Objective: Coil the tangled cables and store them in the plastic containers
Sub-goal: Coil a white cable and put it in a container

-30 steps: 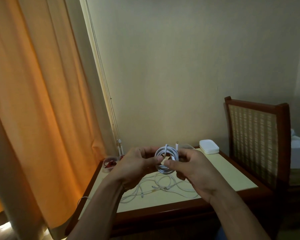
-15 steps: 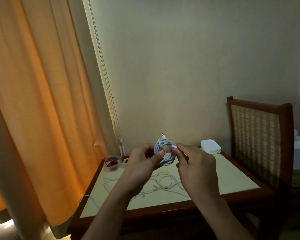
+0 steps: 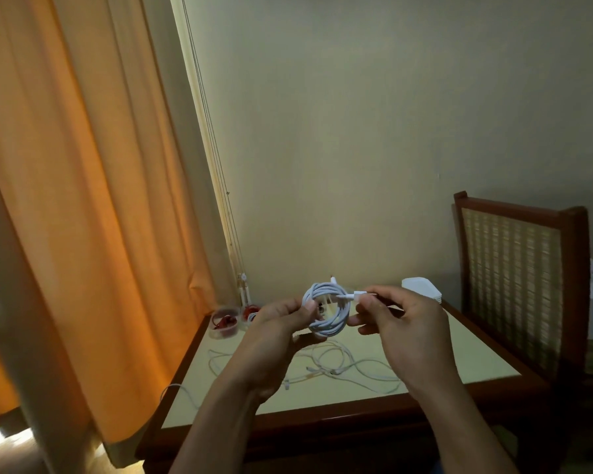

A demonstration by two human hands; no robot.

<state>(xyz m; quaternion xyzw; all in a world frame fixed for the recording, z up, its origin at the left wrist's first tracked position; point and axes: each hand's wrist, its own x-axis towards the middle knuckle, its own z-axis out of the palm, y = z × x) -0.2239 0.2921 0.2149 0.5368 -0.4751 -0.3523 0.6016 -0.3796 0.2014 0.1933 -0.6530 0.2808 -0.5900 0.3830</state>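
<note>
Coiled cable in left hand grip

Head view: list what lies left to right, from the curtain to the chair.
orange curtain → plastic container → left hand → coiled white cable → right hand → wooden chair

Left hand pinches the coiled white cable above the table; right hand, at 3 o'clock of the coil, pinches its connector end. Loose cables lie on the table at 6 o'clock.
</note>
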